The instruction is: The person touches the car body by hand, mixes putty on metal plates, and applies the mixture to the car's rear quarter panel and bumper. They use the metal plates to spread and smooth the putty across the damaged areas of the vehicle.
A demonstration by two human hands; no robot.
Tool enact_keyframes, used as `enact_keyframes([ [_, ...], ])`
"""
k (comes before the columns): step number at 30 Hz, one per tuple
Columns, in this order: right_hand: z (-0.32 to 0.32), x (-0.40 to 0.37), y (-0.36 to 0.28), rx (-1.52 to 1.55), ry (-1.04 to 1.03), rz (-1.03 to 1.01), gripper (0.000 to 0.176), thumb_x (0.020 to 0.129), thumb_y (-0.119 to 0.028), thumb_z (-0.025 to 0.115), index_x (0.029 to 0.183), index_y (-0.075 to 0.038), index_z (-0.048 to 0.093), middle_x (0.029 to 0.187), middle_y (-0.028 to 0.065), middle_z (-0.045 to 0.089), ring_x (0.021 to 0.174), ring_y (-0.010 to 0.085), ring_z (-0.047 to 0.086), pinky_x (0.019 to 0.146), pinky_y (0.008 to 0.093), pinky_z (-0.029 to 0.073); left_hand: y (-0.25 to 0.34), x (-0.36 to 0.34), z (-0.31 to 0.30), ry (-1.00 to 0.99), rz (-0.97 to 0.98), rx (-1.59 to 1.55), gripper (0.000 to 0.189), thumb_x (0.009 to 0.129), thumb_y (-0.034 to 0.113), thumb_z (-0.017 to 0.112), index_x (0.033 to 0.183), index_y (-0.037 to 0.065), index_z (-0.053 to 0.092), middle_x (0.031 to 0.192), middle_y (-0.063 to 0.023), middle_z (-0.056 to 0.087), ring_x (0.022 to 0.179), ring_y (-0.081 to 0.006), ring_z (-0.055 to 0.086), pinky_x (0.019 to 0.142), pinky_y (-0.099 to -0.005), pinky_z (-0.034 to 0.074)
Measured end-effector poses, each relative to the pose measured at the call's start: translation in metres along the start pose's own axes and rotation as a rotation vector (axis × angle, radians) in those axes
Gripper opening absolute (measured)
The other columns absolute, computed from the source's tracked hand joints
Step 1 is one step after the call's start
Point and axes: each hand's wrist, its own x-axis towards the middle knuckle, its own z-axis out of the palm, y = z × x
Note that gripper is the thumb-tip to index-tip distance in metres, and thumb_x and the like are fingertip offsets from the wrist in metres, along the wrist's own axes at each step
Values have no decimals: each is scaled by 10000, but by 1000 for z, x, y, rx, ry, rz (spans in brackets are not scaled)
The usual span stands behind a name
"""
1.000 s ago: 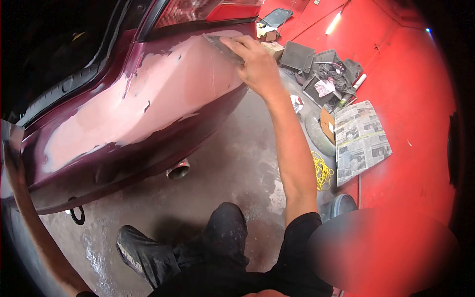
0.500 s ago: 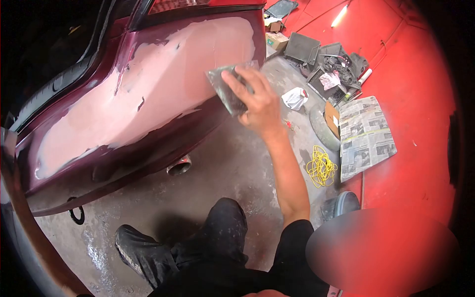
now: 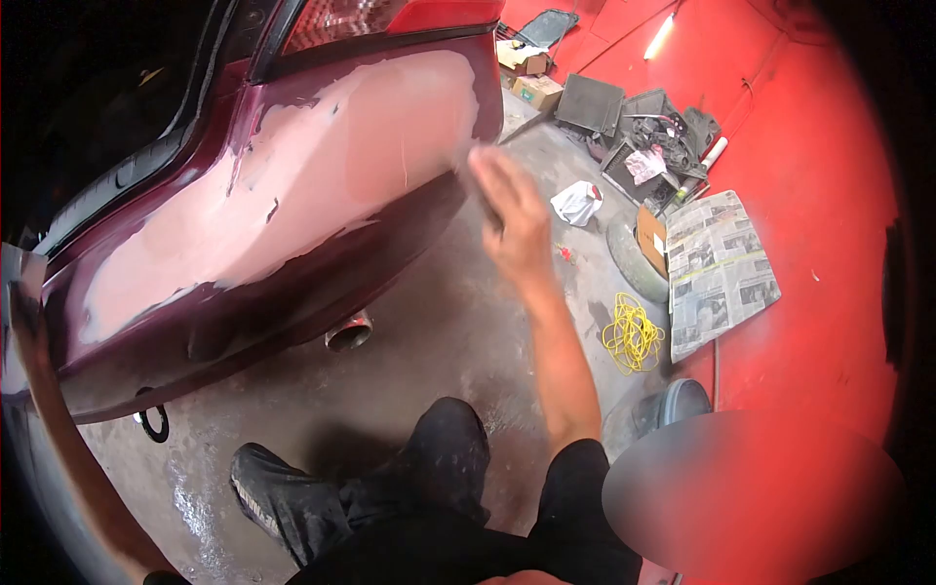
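A maroon car bumper (image 3: 390, 239) with a large pinkish-beige filler patch (image 3: 302, 175) fills the upper left. My right hand (image 3: 512, 210) is at the bumper's right corner, its fingers around a thin dark sheet (image 3: 480, 185) that is now turned nearly edge-on and blurred. I cannot tell whether the sheet touches the bumper. At the far left edge, my left hand (image 3: 27, 317) is in shadow beside a pale, flat piece (image 3: 29, 271); whether it holds that piece is unclear.
Below the bumper are an exhaust tip (image 3: 349, 333) and a black ring (image 3: 154, 423). On the right lie a yellow cord (image 3: 634, 333), newspaper (image 3: 717, 273), a white cloth (image 3: 577, 203), a black crate (image 3: 624, 175) and cardboard boxes (image 3: 536, 92). The wall (image 3: 819, 224) is red.
My right hand has turned, and its sheet has gone from face-on to nearly edge-on. The view has shifted slightly, and more of my left hand shows.
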Motion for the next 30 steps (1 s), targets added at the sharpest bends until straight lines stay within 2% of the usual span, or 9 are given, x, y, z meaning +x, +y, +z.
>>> enact_keyframes([
  [5,11,81,20,-23,-120,-37,621,725,106,580,1284,-160,631,1185,123,618,1073,331,614,894,412,517,2,-1,-2,8,34,50,627,918,102,598,1497,50,365,1518,-134,413,1385,-245,398,1156,-338,294],
  [10,28,105,26,-94,-178,-130,620,714,100,586,1271,-166,640,1153,102,630,1041,305,619,858,394,517,-3,-2,-2,4,68,101,631,917,104,599,1499,51,361,1522,-137,408,1393,-248,391,1162,-341,289],
  [16,22,58,10,-54,-159,-230,716,600,27,721,1264,-229,652,1167,93,620,1034,324,590,874,425,516,-17,-2,-4,-6,119,180,636,916,106,601,1502,51,357,1527,-141,402,1401,-251,383,1168,-345,283],
  [20,21,13,-13,-90,-145,-192,751,592,18,738,1293,-231,634,1210,74,590,1098,309,553,922,439,495,-27,1,-4,-12,169,273,640,916,108,601,1503,52,354,1530,-144,398,1407,-253,377,1172,-348,278],
  [23,21,-9,-20,-132,-158,-159,635,641,-49,765,1244,-227,678,1211,85,609,1103,325,577,938,436,505,-36,5,-8,-16,260,414,643,915,109,602,1504,52,352,1533,-146,395,1412,-254,373,1176,-350,275],
  [26,12,-28,-22,-90,-260,-125,741,597,4,752,1288,-238,637,1218,78,604,1118,304,565,947,442,495,-43,10,-9,-10,384,614,645,915,110,603,1506,52,350,1536,-149,392,1416,-256,369,1179,-352,272],
  [27,8,-34,-20,-74,-303,-119,793,576,19,752,1312,-245,616,1223,71,600,1125,301,556,948,441,490,-45,12,-9,-7,385,613,646,914,111,603,1506,52,349,1536,-149,391,1417,-256,368,1180,-353,271],
  [28,2,-36,-20,-33,-258,-115,710,638,23,742,1301,-202,626,1208,78,621,1045,281,606,922,391,504,-44,15,-6,-19,267,428,665,898,86,608,1507,48,344,1532,-158,397,1412,-268,381,1174,-353,282],
  [30,-11,-39,-26,157,-104,115,585,720,25,696,1281,-128,630,1165,81,646,998,234,631,899,345,505,-34,14,-2,8,138,224,695,873,48,618,1509,44,336,1526,-165,407,1402,-283,404,1164,-354,303],
])
